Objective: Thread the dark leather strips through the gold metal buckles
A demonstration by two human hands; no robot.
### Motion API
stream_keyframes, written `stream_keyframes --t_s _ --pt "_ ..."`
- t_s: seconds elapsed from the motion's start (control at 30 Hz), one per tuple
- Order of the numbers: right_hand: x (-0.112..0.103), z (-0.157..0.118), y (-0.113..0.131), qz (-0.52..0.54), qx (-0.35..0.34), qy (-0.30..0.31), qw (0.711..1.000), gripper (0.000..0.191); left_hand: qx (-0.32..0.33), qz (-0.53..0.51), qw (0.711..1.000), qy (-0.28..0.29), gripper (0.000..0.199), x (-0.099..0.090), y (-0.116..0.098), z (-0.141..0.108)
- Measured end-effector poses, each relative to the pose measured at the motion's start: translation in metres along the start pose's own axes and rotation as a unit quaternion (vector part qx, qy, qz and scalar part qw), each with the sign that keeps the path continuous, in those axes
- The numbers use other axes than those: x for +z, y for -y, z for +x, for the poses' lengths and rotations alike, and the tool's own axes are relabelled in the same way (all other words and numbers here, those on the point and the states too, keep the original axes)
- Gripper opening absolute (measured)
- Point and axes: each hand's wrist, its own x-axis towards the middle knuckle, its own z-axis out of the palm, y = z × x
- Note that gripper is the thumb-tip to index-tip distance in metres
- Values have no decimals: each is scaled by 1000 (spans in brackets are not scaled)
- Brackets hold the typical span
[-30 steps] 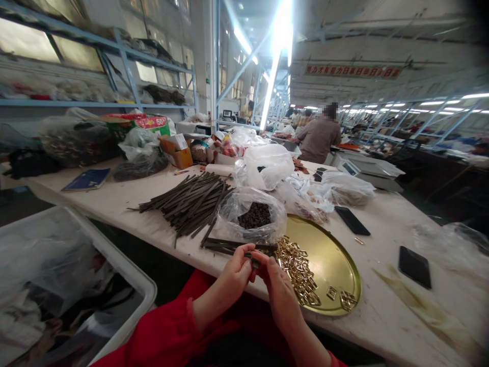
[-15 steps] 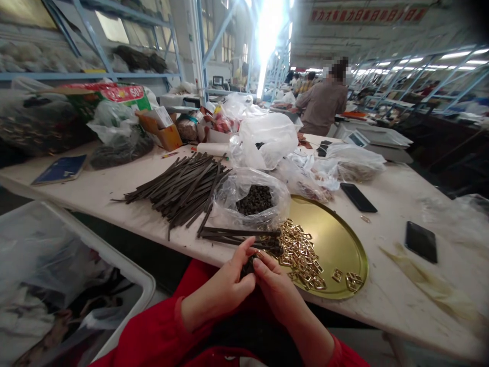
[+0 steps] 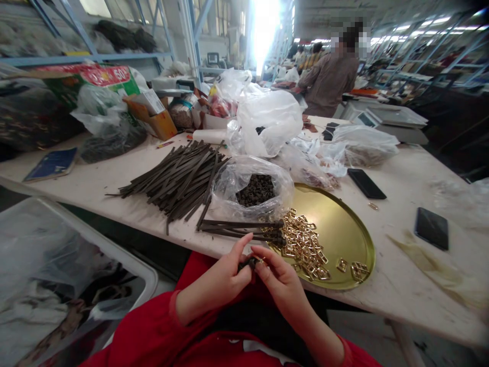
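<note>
Close together at the table's front edge, my left hand [image 3: 229, 272] is closed on a small dark strap piece [image 3: 248, 263], its index finger raised. My right hand [image 3: 275, 272] pinches a small gold buckle [image 3: 261, 260] against that piece. Just beyond my hands, dark strips [image 3: 237, 226] lie with their right ends by a heap of gold buckles [image 3: 303, 244] on a round gold tray [image 3: 340, 219]. An open clear bag [image 3: 225, 191] holds small dark loops [image 3: 256, 190]. To its left is a pile of dark strips [image 3: 179, 178].
Two dark phones [image 3: 367, 183] lie at the right of the table [image 3: 405, 285]. White plastic bags [image 3: 271, 120] stand behind the loops. At the lower left is a lined white bin [image 3: 148, 275]. A person [image 3: 328, 81] stands beyond the table, back turned.
The view has shifted slightly. My right hand's fingers have opened up a little, and the gold buckle between them shows more clearly. The person beyond the table leans more.
</note>
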Motion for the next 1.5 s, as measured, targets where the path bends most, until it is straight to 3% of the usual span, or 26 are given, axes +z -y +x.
stream_keyframes --t_s 0.1,0.2,0.3,0.43,0.57,0.67,0.83,0.97,1.1,1.37,1.5 --pt "-3 0 2 56 51 41 996 32 -12 22 999 22 63 0 -6 -4" --pt "-3 -3 4 141 112 122 976 23 -21 10 998 56 66 0 -14 -9" --pt "-1 -10 7 175 117 156 965 17 -40 -13 994 97 67 0 -20 -13" --pt "-2 -18 12 62 57 154 984 15 -43 -34 989 140 71 -1 -23 -17" --pt "-3 -24 16 -16 21 123 992 13 -42 -117 978 168 73 3 -19 -20" --pt "1 -26 14 17 43 108 993 19 -49 -166 970 172 71 6 -15 -20" --pt "8 -28 2 115 97 74 986 28 -83 -135 972 173 71 -2 -13 -21" --pt "5 -29 -11 128 96 19 987 32 -119 -143 974 130 68 -8 -5 -23" --pt "6 -30 -17 130 102 -6 986 32 -133 -166 973 92 59 -2 4 -25" --pt "14 -31 -22 106 139 -26 984 35 -108 -64 988 95 49 8 -6 -21" --pt "11 -33 -29 43 101 -23 994 32 -156 2 978 142 23 -1 -6 -23"
